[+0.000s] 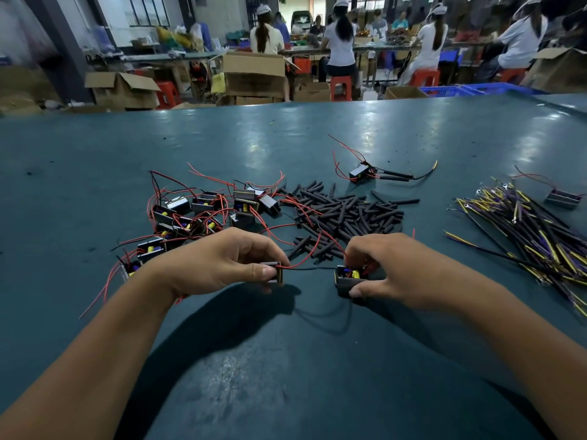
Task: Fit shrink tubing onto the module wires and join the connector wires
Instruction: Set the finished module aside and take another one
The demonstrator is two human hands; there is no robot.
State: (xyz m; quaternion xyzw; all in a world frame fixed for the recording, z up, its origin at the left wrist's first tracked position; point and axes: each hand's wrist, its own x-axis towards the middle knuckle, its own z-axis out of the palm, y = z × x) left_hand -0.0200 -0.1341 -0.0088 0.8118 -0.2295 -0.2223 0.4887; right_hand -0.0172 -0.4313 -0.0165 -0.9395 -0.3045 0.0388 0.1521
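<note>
Over the green tabletop [317,360], the left hand [219,262] pinches 1 small black module [275,272] between thumb and curled fingers, and the right hand [384,268] grips a 2nd module [347,281] the same way. A thin black wire [309,268] runs between them. Behind lie a heap of modules [203,214], shrink tubing pieces [343,214] and, far right, a bundle of connector wires [533,236].

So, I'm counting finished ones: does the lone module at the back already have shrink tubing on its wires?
Yes. The lone module has two black tubes sleeved over wires running off its right side.
</note>
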